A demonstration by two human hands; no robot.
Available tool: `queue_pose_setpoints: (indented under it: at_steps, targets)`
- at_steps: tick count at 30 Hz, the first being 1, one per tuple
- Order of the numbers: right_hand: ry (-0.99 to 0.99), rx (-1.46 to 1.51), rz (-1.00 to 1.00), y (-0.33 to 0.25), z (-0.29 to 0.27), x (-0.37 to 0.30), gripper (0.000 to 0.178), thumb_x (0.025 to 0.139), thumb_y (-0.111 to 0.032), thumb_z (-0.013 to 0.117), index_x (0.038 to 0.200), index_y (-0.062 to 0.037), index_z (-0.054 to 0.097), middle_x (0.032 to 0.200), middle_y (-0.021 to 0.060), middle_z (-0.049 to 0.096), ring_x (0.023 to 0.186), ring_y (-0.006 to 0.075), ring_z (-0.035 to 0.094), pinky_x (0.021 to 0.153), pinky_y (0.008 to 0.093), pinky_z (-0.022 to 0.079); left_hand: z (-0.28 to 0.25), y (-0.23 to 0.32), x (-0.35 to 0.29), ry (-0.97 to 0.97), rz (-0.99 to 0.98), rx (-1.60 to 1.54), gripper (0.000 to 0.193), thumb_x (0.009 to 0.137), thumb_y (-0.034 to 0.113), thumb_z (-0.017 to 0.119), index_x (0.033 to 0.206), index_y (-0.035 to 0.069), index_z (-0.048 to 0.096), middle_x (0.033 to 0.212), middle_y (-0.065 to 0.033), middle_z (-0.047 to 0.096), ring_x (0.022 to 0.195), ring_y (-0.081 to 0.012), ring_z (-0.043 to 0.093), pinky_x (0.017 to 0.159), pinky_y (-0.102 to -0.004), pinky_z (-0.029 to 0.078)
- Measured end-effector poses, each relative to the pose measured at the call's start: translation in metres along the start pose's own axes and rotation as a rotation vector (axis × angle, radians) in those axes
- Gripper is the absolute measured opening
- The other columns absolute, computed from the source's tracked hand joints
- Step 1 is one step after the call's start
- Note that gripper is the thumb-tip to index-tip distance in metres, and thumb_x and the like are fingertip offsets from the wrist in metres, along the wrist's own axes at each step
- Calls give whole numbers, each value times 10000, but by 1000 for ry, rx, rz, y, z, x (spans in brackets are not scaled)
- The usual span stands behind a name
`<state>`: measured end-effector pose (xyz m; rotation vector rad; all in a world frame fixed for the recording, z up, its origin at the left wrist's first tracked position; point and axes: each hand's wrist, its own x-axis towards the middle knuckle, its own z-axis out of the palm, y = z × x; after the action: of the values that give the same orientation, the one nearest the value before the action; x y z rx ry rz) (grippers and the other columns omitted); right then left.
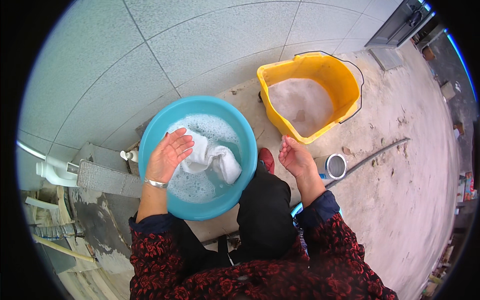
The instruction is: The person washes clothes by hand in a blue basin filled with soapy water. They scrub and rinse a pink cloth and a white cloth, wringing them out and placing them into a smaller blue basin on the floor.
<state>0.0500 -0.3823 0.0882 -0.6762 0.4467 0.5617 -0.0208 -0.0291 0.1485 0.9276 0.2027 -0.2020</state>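
Observation:
A round blue basin of foamy water stands in front of me to the left. In its suds lies a bunched white cloth, partly under the water. My left hand is held over the basin's left side, fingers stretched and holding nothing; a silver bracelet is on that wrist. To the right of the basin, my right hand is raised with its fingers curled and drawn together near the yellow bucket's front rim. Whether anything sits between those fingertips is too small to make out.
A yellow bucket with a wire handle holds cloudy, foamy water. A metal can and a dark hose lie right on the concrete floor. Left are a white pump bottle, a white jug and a stone slab. A tiled wall rises behind.

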Motion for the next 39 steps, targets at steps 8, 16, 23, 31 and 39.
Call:
queue_pose_setpoints:
  at_steps: [8, 16, 23, 31, 39]
  targets:
    - [303, 137, 53, 27, -110, 65, 52, 836, -155, 586, 847, -104, 583, 653, -38, 555, 549, 72, 513, 517, 235, 443, -3, -4, 10, 15, -19, 64, 469, 921, 351, 372, 1228, 3, 435, 1121, -138, 561, 1048, -245, 536, 921, -385, 414]
    - [518, 236, 90, 62, -198, 133, 26, 816, -132, 597, 837, -116, 600, 637, -41, 549, 519, 65, 497, 502, 220, 430, -11, -11, 23, 34, -83, 63, 471, 928, 330, 364, 1265, 2, 382, 1150, -145, 545, 1070, -250, 526, 942, -401, 402]
    - [713, 231, 56, 98, -252, 164, 20, 801, -146, 610, 813, -133, 601, 602, -54, 528, 476, 58, 470, 463, 203, 409, -12, -19, 29, 85, -112, 96, 476, 926, 329, 371, 1270, 0, 372, 1152, -145, 544, 1071, -259, 524, 950, -405, 393]
    - [839, 102, 9, 119, -276, 173, 74, 746, -107, 621, 752, -122, 550, 579, -27, 467, 410, 94, 392, 365, 215, 314, -16, -20, 35, 78, -128, 96, 482, 922, 330, 385, 1268, -5, 371, 1158, -151, 539, 1079, -269, 519, 959, -411, 385]
    - [896, 43, -20, 123, -279, 171, 142, 722, -141, 652, 688, -114, 517, 541, -6, 465, 374, 111, 372, 353, 237, 288, -21, -26, 38, 100, -156, 93, 477, 924, 331, 382, 1263, -4, 379, 1156, -151, 542, 1075, -269, 523, 957, -414, 387]
